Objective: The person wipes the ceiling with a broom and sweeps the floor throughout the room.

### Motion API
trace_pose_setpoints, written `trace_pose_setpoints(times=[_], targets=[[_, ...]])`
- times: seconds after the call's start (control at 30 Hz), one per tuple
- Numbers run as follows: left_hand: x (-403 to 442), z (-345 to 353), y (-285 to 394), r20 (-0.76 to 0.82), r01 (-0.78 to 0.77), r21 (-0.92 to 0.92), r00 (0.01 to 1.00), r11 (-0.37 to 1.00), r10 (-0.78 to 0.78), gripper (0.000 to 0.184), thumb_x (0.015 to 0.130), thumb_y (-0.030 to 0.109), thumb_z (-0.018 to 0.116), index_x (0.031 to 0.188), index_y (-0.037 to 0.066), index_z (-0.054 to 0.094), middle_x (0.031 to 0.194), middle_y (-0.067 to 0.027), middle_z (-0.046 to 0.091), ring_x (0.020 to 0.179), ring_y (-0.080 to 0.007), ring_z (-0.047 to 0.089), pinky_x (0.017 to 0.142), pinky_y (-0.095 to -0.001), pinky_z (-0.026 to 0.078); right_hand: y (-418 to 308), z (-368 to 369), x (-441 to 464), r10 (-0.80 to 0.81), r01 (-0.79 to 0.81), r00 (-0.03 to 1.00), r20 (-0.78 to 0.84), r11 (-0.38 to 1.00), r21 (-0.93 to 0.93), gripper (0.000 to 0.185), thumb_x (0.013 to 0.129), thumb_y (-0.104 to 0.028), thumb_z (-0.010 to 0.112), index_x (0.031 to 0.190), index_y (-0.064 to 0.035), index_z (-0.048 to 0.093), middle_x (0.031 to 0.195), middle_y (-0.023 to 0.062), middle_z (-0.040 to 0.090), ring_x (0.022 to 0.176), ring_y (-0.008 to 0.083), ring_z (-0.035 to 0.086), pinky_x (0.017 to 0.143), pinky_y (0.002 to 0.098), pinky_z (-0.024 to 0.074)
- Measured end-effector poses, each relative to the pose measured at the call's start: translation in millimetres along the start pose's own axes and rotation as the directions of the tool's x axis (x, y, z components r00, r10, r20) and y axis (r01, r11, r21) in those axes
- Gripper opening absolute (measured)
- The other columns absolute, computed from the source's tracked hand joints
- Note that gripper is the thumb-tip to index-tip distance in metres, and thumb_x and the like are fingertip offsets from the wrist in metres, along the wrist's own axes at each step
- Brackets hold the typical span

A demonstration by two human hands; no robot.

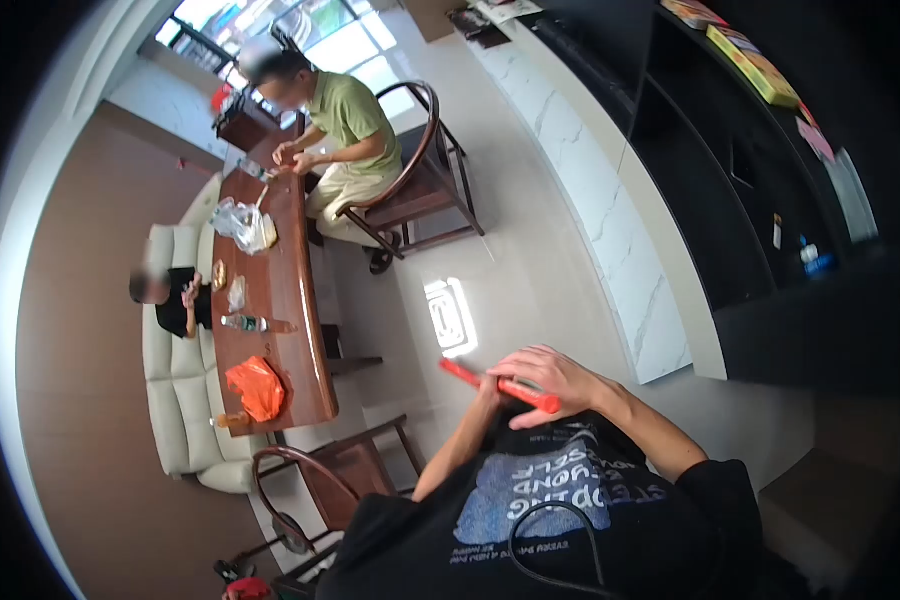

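A slim red bar (528, 394), with a darker stretch near its middle, is held slantwise in front of my black T-shirt. My left hand (487, 392) is closed around the bar near its middle, its fingers mostly hidden. Around the near end is my right hand (562, 384), with fingers along the far side of the bar and thumb on the near side. The bar's other end sticks out past my left hand, over the floor. Its exact kind I cannot make out.
Left stands a long wooden table (315, 370) with an orange bag (256, 388), plastic bags and bottles. A person in green (355, 125) sits in a wooden chair; another person (177, 300) sits on the pale sofa (170, 345). A wooden chair (345, 470) is nearby. Right is a black cabinet (690, 170).
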State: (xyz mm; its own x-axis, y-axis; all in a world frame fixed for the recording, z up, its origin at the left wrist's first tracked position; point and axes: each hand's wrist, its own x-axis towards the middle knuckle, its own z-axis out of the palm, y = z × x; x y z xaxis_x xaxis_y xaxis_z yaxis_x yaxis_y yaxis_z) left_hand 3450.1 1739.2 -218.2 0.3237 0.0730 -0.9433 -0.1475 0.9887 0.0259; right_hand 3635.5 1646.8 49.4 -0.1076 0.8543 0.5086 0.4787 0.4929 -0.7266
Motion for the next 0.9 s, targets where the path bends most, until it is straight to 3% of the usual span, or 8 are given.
trace_pose_setpoints(times=[0.13,0.2,0.23,0.4,0.57,0.63,0.77,0.9], targets=[[37.5,99.4,67.7,0.371,-0.036,0.167,0.928,0.985,-0.029,0.001,0.079,0.008,0.047,0.079,0.007,0.046,0.069,-0.0090,0.050,0.067,-0.0217,0.055,0.069,-0.0394,0.049,53.7,-36.3,49.3,0.112,-0.118,0.993,0.045,0.979,0.165,0.036,0.074,-0.013,0.073,0.055,-0.0051,0.044,0.055,0.0088,0.050,0.059,0.0255,0.057,0.066,0.0340,0.0482],[88.7,144.6,87.9,0.431,-0.214,-0.022,0.879,0.977,0.203,0.030,0.081,0.008,0.050,0.110,0.015,0.046,0.072,-0.0062,0.052,0.065,-0.0186,0.052,0.060,-0.0334,0.047,98.2,-47.0,67.5,0.126,-0.113,0.991,-0.036,0.961,0.252,0.034,0.073,-0.007,0.072,0.057,-0.0046,0.043,0.055,0.0083,0.049,0.059,0.0251,0.057,0.063,0.0333,0.0484],[90.7,175.5,101.5,0.291,-0.122,-0.084,0.946,0.989,0.142,0.035,0.082,0.010,0.053,0.114,0.021,0.044,0.072,-0.0046,0.052,0.064,-0.0180,0.051,0.058,-0.0317,0.045,115.3,-48.8,74.9,0.159,-0.105,0.977,-0.143,0.940,0.325,0.032,0.073,-0.002,0.072,0.058,-0.0042,0.043,0.055,0.0078,0.047,0.058,0.0247,0.057,0.061,0.0325,0.0486],[135.3,291.0,202.0,0.444,-0.124,0.192,0.896,0.973,0.027,0.014,0.083,0.020,0.057,0.093,0.011,0.052,0.074,-0.0029,0.053,0.071,-0.0184,0.053,0.064,-0.0332,0.046,200.3,-98.0,151.7,0.236,-0.173,0.918,-0.318,0.961,0.215,0.031,0.078,0.002,0.065,0.058,-0.0022,0.042,0.057,0.0076,0.051,0.055,0.0203,0.055,0.054,0.0302,0.0455],[136.8,413.0,297.7,0.410,-0.056,0.303,0.909,0.951,-0.077,0.021,0.081,0.028,0.060,0.084,0.009,0.051,0.080,-0.0035,0.055,0.078,-0.0200,0.052,0.075,-0.0374,0.045,266.7,-154.3,240.4,0.324,-0.280,0.774,-0.544,0.946,0.165,0.030,0.079,0.002,0.064,0.060,-0.0025,0.041,0.061,0.0086,0.054,0.056,0.0166,0.055,0.053,0.0291,0.0444],[149.4,453.5,341.6,0.488,-0.072,0.254,0.871,0.964,-0.064,0.021,0.081,0.028,0.060,0.086,0.010,0.051,0.083,-0.0045,0.056,0.082,-0.0207,0.052,0.078,-0.0393,0.044,298.1,-173.9,280.9,0.470,-0.325,0.662,-0.584,0.882,0.341,0.027,0.079,0.003,0.064,0.064,-0.0021,0.042,0.063,0.0083,0.054,0.056,0.0162,0.054,0.055,0.0293,0.0454],[166.9,535.0,429.1,0.555,-0.047,0.238,0.826,0.970,-0.096,0.017,0.082,0.026,0.060,0.084,0.010,0.052,0.083,-0.0056,0.058,0.082,-0.0225,0.054,0.080,-0.0365,0.044,371.3,-218.2,355.0,0.367,-0.374,0.763,-0.531,0.922,0.100,0.029,0.074,0.003,0.068,0.063,-0.0044,0.042,0.065,0.0069,0.053,0.062,0.0182,0.056,0.060,0.0299,0.0471],[188.6,582.2,494.4,0.573,-0.105,0.358,0.809,0.928,-0.130,0.034,0.084,0.036,0.060,0.097,0.005,0.056,0.088,-0.0053,0.060,0.086,-0.0199,0.057,0.081,-0.0353,0.045,434.2,-253.9,404.6,0.343,-0.324,0.811,-0.473,0.938,0.125,0.028,0.072,0.002,0.070,0.062,-0.0037,0.045,0.063,0.0066,0.051,0.060,0.0194,0.053,0.060,0.0301,0.0457]])
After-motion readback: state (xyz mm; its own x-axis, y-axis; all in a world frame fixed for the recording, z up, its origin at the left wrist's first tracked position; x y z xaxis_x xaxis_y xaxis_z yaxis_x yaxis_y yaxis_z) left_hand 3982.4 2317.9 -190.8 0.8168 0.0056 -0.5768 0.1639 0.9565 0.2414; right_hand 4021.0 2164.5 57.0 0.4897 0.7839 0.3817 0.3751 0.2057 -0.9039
